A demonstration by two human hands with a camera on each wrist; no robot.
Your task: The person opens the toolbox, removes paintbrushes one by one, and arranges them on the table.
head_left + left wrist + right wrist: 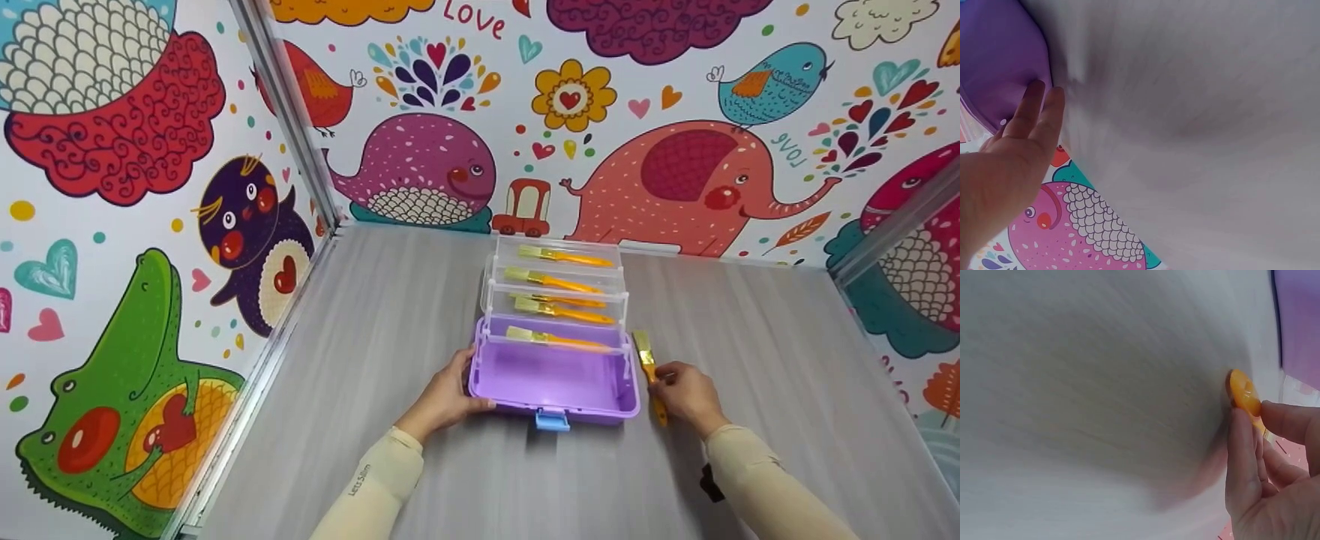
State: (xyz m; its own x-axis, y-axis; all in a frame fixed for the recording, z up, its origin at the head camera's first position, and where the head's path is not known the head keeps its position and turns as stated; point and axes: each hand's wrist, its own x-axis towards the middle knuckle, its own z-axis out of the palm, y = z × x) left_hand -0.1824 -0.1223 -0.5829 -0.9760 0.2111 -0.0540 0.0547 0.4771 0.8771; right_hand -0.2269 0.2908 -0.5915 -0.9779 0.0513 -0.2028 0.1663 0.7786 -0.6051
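Observation:
A purple plastic storage box stands open on the table, its blue latch at the front. Behind its bare inside rise clear fold-out trays bearing several paintbrushes with yellow-orange handles and pale bristles. My left hand holds the box at its front left corner; in the left wrist view the fingers lie along the purple side wall. To the right of the box, my right hand pinches another paintbrush by its handle, thumb opposite fingertips, bristles pointing away from me, close over the table.
The grey wood-look table runs back to walls printed with cartoon animals. A metal corner post stands at the back left. Near my right forearm a small dark object lies on the table.

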